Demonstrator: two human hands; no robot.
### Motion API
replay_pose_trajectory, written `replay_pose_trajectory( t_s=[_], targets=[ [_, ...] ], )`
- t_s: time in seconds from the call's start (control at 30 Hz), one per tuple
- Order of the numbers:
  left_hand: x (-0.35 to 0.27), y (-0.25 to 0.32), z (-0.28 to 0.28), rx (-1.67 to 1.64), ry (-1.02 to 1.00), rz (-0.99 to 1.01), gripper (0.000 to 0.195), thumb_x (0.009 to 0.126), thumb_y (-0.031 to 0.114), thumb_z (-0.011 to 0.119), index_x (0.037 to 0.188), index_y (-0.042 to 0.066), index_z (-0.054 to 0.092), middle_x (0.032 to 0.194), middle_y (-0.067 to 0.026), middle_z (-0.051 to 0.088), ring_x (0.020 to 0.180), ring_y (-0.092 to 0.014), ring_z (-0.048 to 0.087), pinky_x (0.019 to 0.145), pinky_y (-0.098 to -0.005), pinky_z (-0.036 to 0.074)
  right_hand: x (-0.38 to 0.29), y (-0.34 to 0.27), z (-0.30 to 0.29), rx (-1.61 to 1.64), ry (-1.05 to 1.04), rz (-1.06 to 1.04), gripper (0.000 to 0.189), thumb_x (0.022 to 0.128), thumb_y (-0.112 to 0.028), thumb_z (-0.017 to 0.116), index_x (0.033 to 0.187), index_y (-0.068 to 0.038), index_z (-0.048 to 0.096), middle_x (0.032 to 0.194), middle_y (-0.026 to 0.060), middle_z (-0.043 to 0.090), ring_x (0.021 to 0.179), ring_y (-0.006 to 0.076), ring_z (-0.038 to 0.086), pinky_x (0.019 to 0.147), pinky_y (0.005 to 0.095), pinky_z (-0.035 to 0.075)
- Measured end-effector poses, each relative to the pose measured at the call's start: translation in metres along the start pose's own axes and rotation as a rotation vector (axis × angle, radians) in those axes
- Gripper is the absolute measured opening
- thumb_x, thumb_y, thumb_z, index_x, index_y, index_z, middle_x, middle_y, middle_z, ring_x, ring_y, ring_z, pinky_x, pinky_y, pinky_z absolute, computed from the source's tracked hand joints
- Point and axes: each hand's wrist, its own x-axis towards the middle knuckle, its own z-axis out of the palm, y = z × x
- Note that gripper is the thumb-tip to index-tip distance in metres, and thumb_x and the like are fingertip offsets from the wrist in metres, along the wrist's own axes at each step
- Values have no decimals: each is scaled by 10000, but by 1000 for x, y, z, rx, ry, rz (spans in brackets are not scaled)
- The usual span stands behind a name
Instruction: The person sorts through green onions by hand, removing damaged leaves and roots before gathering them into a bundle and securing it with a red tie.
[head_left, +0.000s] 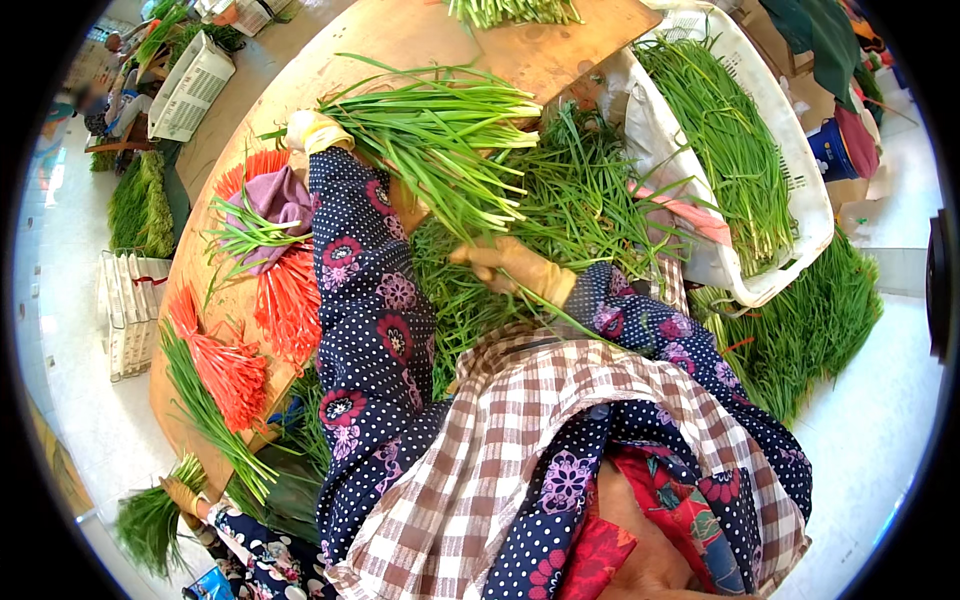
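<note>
My left hand (321, 133), in a pale yellow glove, grips the leafy end of a bunch of garlic chives (450, 127). The pale cut ends fan out to the right over the wooden table's edge. My right hand (510, 266), in a tan glove, is below those ends with a single chive stalk (559, 311) between its fingers, trailing back over the wrist. Under both hands lies a heap of loose chives (577, 176), reaching to my checked apron (540, 375). My left fingertips are partly hidden by leaves.
Red plastic ties (225, 371) and a purple cloth (274, 210) lie on the wooden table (247, 127). A white plastic basket (814, 195) of chives stands right, above more chives (817, 322). At lower left, another person's gloved hand (184, 499) holds a bunch.
</note>
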Motion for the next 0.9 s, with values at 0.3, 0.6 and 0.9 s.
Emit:
replay_pose_trajectory(
  t_s=[0.3, 0.6, 0.9],
  targets=[
    [3, 17, 5, -90, 91, 69, 154, 817, 235, 568, 817, 121, 672, 827, -39, 664, 730, -160, 643, 569, -288, 502, -161, -3, -111, -107, 872, -160, 242, 855, -234, 547, 1031, -91, 632, 637, -36, 542, 380, 62, 353, 421, 164, 309],
    [35, -17, -13, -1169, 107, -340, 1104, 609, 454, 752, 1324, -123, 139, 1231, -282, 434, 1163, -331, 427, 973, -364, 339, -108, -33, -61, -1597, 918, -471, 513, 781, -431, 583, 1177, -112, 521, 1006, 142, 607, 895, 280, 596, 727, 379, 474],
    [-125, -65, -154, -1930, 205, -16, 357, 835, 226, 577, 1106, -5, 547, 923, -57, 592, 798, -128, 540, 687, -247, 413, -35, -43, -15, -955, 858, -551, 226, 774, -269, 636, 818, -50, 665, 711, 109, 631, 630, 251, 609, 569, 324, 466]
  ],
)
